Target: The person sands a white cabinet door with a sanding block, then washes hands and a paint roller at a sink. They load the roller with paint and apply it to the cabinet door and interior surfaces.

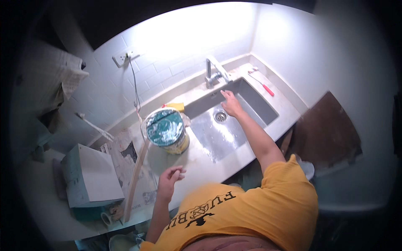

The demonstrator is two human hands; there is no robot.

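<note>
Left hand (168,178) hangs just above the bare countertop (197,165), near the front edge, fingers loosely curled together, holding nothing I can make out. Nearest thing to it is the paint-smeared bucket (166,130), lid on, standing upright on the counter between that hand and the wall; a thin wooden strip (136,178) lies tilted past its left side, over newspaper (125,157), with a grey box (90,175) further left. Right hand (230,103) is stretched out over the steel sink (222,134), fingers straight and apart, palm down, at the basin's back wall just beyond the drain (220,116) and below the faucet (213,71). I can't tell whether it touches the steel or hovers; nothing is gripped. My read: the sink's far inner edge is being felt or wiped. To do that well, I'd keep the palm flat, run along the wall in one direction, stay off the drain opening, and brace with the left on the counter, since the reach is long and the body leans over the front rim. Watch the elbow near the bucket. A yellow sponge (176,106) sits behind the bucket by the sink corner, a red-handled tool (263,85) far right by the wall; both well clear.
</note>
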